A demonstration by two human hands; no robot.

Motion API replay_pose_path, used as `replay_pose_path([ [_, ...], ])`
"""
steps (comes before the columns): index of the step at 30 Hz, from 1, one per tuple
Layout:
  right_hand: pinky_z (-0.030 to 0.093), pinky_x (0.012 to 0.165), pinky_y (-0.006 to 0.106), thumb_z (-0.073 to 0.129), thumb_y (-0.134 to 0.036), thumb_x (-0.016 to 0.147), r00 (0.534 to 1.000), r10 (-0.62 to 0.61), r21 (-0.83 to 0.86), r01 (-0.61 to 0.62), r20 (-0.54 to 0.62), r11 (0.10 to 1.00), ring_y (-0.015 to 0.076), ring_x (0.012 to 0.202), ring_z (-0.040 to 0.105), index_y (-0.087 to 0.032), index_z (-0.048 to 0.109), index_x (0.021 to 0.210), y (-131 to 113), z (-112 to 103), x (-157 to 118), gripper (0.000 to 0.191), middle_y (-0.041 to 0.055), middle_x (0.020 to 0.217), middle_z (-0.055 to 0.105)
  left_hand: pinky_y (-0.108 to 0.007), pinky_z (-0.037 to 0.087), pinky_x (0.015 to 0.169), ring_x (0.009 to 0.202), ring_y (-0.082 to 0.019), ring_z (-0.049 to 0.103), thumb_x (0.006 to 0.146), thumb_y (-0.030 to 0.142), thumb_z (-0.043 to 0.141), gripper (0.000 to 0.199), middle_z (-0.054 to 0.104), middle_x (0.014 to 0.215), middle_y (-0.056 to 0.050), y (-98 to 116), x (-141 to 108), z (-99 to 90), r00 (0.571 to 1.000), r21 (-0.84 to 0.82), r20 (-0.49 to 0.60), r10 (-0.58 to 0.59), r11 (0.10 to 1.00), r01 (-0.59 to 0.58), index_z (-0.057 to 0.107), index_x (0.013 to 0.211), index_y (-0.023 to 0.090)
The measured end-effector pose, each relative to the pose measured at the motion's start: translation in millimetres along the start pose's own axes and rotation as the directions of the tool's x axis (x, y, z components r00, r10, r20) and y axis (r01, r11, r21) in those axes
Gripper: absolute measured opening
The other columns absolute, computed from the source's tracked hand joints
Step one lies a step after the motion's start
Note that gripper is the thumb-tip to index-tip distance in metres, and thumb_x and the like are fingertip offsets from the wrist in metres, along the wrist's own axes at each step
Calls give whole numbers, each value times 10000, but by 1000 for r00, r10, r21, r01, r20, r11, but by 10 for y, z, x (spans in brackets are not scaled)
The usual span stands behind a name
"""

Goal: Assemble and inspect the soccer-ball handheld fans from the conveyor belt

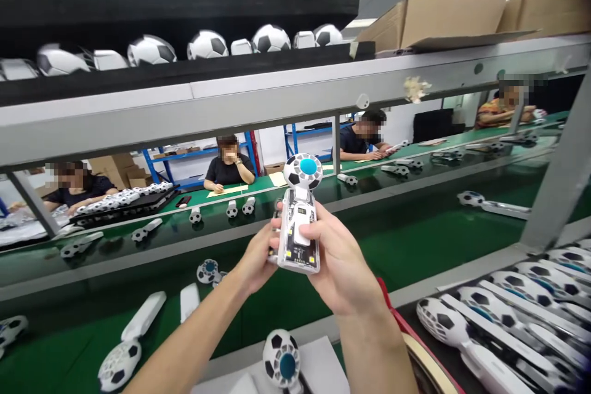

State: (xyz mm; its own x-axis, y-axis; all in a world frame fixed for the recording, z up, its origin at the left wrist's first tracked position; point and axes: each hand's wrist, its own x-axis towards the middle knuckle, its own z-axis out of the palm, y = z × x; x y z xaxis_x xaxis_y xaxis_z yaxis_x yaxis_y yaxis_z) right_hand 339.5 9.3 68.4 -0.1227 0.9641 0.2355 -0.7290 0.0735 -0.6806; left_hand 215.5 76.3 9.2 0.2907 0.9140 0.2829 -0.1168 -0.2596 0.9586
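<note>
While our left hand (259, 253) and right hand (340, 261) close around it, the black-and-white ball-topped gadget with a clear plastic handle (301, 214) is up above the flat green belt (406, 243), facing us, perhaps so we can see it well. Our right thumb rests on its white middle; some left fingers are hidden. Its ball has a blue centre; yellow squares show below.

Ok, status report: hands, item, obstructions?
Right hand holding soccer-ball device, ball end up. Left hand at the device's side, partly hidden. Nothing visible obstructing it.
</note>
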Motion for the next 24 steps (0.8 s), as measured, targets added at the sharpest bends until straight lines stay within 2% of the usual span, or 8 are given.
replay_pose_path([
  [2,622,648,295,663,-144,687,999,-1,3,1,53,1000,219,738,740,-152,571,1201,41,5,11,522,92,919,752,-286,551,657,816,-193,674,862,329,644,397,687,1064,-80,187,-241,-289,999,-101,-30,-36,994,33,603,1237,209],
  [5,612,633,273,661,-162,720,991,21,-41,-15,129,999,209,717,740,-150,591,1174,126,29,26,460,98,918,753,-379,593,855,1001,-232,678,827,270,717,488,625,1293,-99,418,-681,-506,996,-328,-83,-40,945,10,574,1289,210],
  [7,603,618,254,658,-162,735,985,57,-85,-43,163,995,198,709,740,-162,590,1179,196,66,34,449,86,931,749,-452,585,927,1052,-267,672,805,245,748,487,612,1311,-103,515,-919,-579,989,-380,-145,-37,925,-22,590,1264,202],
  [9,587,600,236,655,-161,744,980,94,-139,-69,178,988,178,686,727,-171,582,1183,277,121,41,445,69,928,739,-451,599,894,974,-259,695,798,239,757,456,649,1203,-91,565,-1071,-648,985,-377,-168,-35,926,-31,597,1224,199],
  [12,559,580,219,649,-159,756,973,144,-244,-98,179,965,150,653,691,-183,557,1218,422,217,54,472,46,891,717,-350,607,713,783,-192,689,765,209,773,495,643,1065,-40,593,-1172,-767,987,-376,-150,52,921,-106,559,1209,251],
  [16,561,624,247,635,-140,760,975,143,-344,-78,168,936,165,753,679,-257,475,1370,646,286,74,641,11,911,695,-298,562,629,767,-159,649,748,138,762,587,594,1096,3,633,-1213,-912,975,-366,-123,188,904,-220,494,1223,357],
  [20,571,753,309,632,-164,805,970,128,-400,-36,206,916,188,899,669,-302,395,1475,826,295,57,725,19,1016,696,-308,542,633,701,-180,668,816,201,722,433,641,967,-26,685,-1213,-1031,982,-318,-35,187,929,-188,538,1202,276],
  [24,563,741,326,653,-192,809,984,61,-431,18,169,902,184,835,668,-330,307,1538,890,347,-1,818,20,1062,701,-321,553,669,699,-191,679,823,206,711,458,684,924,-60,691,-1194,-1113,989,-333,-37,142,931,-146,566,1257,207],
])
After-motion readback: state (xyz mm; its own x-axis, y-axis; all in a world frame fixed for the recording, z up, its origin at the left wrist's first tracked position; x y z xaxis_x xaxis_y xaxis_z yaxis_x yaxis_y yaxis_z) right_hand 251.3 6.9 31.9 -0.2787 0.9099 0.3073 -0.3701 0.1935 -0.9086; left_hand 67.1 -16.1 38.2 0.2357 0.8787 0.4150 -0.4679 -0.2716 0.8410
